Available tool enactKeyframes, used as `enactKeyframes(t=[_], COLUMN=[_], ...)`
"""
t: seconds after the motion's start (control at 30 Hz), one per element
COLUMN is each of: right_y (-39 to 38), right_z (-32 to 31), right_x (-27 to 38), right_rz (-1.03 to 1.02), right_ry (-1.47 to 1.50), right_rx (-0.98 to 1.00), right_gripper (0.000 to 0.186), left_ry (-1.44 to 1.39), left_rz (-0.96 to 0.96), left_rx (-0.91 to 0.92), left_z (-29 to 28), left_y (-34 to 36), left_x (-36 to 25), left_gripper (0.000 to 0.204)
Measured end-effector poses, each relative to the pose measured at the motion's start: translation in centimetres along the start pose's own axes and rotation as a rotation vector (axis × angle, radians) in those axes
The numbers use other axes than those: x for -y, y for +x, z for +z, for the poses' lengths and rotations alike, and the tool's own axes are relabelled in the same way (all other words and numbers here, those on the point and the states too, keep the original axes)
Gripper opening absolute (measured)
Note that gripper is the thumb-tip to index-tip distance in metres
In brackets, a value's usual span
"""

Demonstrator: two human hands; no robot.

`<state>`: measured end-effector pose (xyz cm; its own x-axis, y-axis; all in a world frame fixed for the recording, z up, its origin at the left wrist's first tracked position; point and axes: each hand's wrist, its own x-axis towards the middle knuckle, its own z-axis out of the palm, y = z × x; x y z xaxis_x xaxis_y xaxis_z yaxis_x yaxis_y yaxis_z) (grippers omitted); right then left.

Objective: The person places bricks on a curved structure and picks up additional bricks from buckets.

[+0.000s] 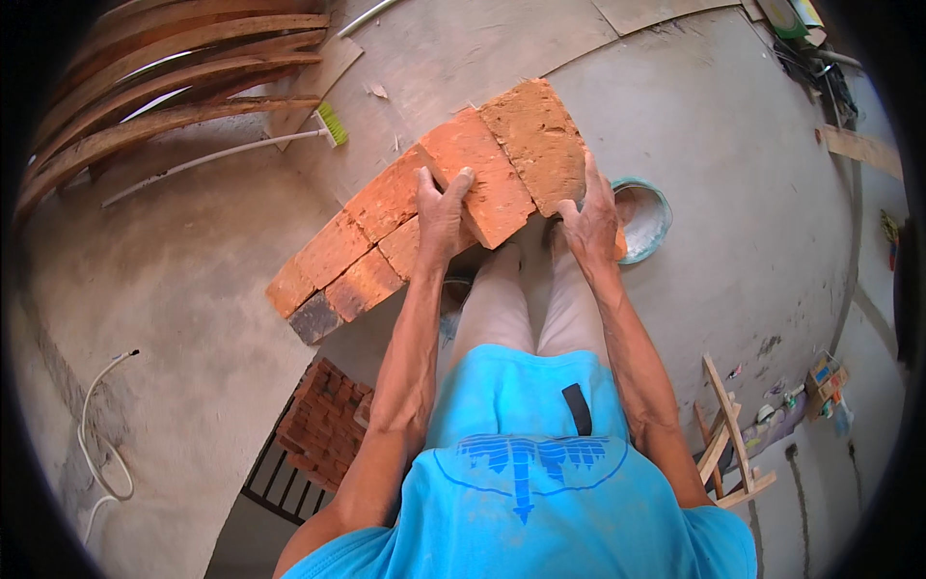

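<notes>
Left to right: white-poled, green-bristled broom (332,125); orange clay brickwork (333,249); left hand (443,214), fingers parted across the edge of an orange rectangular brick (490,198); brownish rectangular brick (533,137) at the right end, the right hand's (590,228) parted fingers on its corner; round teal bucket (664,218). Grip closure cannot be told.
</notes>
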<state>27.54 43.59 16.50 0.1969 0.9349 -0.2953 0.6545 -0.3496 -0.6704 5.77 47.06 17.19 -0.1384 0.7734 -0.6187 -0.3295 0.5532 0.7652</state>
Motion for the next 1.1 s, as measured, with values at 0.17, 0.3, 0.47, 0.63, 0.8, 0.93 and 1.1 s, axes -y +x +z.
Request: enactKeyframes(t=[0.17, 0.3, 0.47, 0.63, 0.8, 0.93, 1.1], right_y=[-0.1, -0.3, -0.1, 1.2, 4.3, 7.2, 7.6], right_z=[-0.1, 0.0, -0.1, -0.3, -0.9, 0.2, 0.9], right_x=[0.1, 0.1, 0.4, -0.4, 1.2, 0.6, 0.0], right_rz=[-0.026, -0.016, -0.024, -0.123, -0.195, -0.267, -0.333], right_ry=[-0.004, -0.041, -0.064, -0.052, -0.136, -0.231, -0.292], right_rx=[-0.013, 0.000, -0.021, -0.098, -0.070, -0.062, -0.072], right_gripper=[0.081, 0.081, 0.075, 0.064, 0.052, 0.044, 0.041], left_ry=[0.972, 1.054, 0.990, 0.754, 0.779, 0.757, 0.767], left_rz=[0.163, 0.262, 0.271, 0.157, 0.130, 0.199, 0.235], left_rx=[-0.212, -0.238, -0.210, -0.140, -0.124, -0.109, -0.123], left_z=[-0.3, -1.6, -3.7, -3.3, -3.3, -3.6, -4.7], left_y=[-0.6, -0.8, -1.2, -1.5, -1.3, -1.0, -0.1], left_x=[-0.8, 0.4, 1.6, 0.6, 0.0, 0.2, 2.1], left_gripper=[0.052, 0.060, 0.070, 0.056, 0.050, 0.055, 0.077])
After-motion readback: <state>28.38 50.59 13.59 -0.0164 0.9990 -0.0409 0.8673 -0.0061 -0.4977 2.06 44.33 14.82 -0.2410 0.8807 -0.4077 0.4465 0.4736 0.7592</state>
